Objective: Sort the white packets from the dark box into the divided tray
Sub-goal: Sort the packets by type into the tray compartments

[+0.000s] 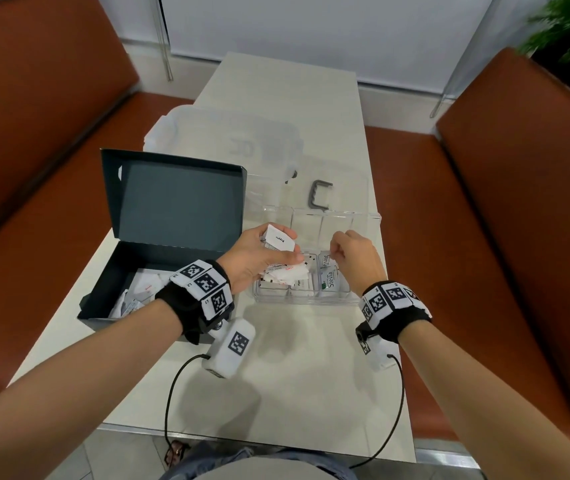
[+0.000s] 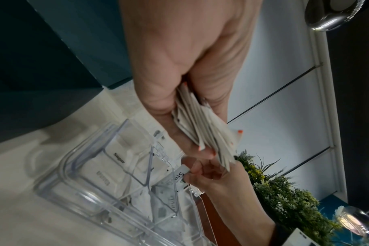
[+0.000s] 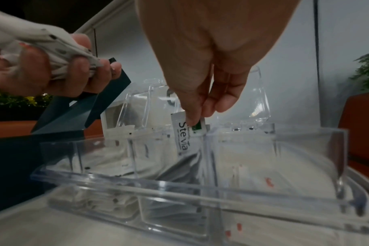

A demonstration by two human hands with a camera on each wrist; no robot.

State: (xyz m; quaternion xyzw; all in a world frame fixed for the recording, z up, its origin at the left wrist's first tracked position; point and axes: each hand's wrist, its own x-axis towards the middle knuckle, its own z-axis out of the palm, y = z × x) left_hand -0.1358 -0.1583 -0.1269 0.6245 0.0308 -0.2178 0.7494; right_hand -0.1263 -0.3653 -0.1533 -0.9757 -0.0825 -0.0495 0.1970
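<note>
The dark box (image 1: 159, 216) stands open at the left of the table, with white packets (image 1: 139, 289) lying in it. To its right is the clear divided tray (image 1: 307, 301), with packets in its near compartments. Over the tray's left side my left hand (image 1: 266, 252) grips a bundle of white packets (image 1: 281, 271), also seen edge-on as the bundle (image 2: 204, 126). My right hand (image 1: 337, 244) pinches one Stevia packet (image 3: 182, 133) by its top and holds it upright, its lower end inside a compartment of the tray (image 3: 179, 184). Another Stevia packet (image 1: 330, 281) lies just nearer.
The tray's clear lid (image 1: 332, 223) stands open at its far side. Behind are a grey handle (image 1: 318, 197) and a large clear container (image 1: 228, 140). Orange-brown benches (image 1: 491, 209) flank the narrow table (image 1: 297, 375). A plant (image 1: 569, 26) is at the far right.
</note>
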